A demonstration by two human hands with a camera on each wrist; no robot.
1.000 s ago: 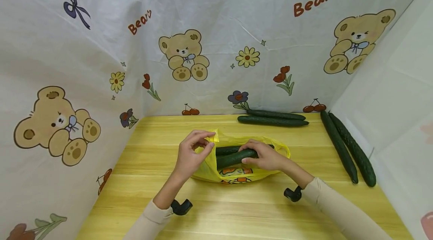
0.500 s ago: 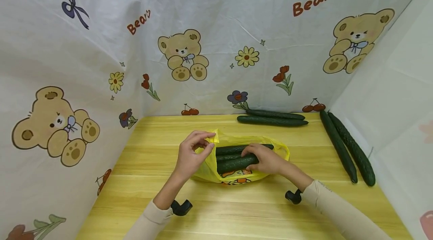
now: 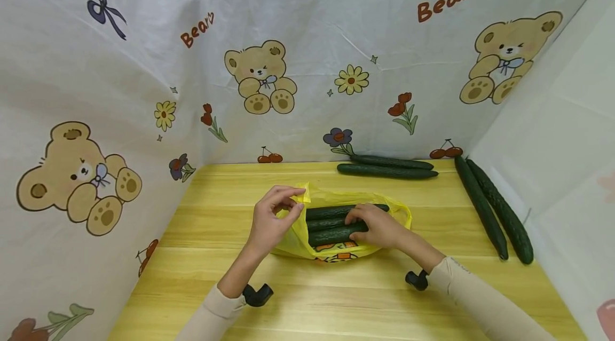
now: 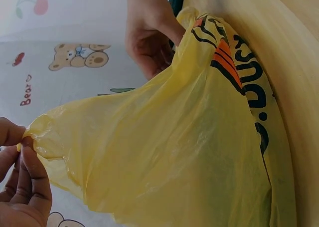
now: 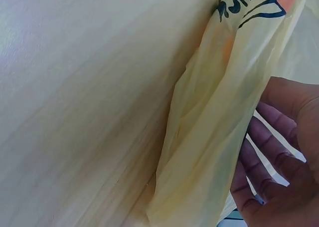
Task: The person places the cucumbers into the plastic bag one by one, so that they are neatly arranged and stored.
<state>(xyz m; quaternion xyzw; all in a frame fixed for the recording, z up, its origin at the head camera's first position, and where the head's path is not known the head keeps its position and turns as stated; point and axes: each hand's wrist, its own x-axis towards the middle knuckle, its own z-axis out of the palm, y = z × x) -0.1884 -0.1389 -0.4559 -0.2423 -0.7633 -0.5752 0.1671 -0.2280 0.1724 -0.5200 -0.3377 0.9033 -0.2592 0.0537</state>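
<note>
A yellow plastic bag [image 3: 293,242] lies on the table with its mouth spread, and three dark green cucumbers [image 3: 331,234] show side by side inside it. My left hand [image 3: 269,223] pinches the bag's upper left edge between thumb and fingertips, holding it raised; the left wrist view shows this hand [image 4: 25,177] with the plastic bunched at its fingertips. Inside the bag's mouth, my right hand [image 3: 377,226] holds the right part of the front cucumber, thumb on the near side and fingers on the far side. In the right wrist view the bag wall hides that cucumber from the hand [image 5: 279,162].
Two cucumbers [image 3: 386,171] lie along the back of the wooden table [image 3: 336,303]. Another two cucumbers [image 3: 504,210] lie slanted by the right wall. A white cloth with bear prints [image 3: 307,117] rises behind and at the left.
My right hand has lowered the front cucumber deeper into the bag, toward the near side, so the cucumbers behind show more. The left hand has stayed in place.
</note>
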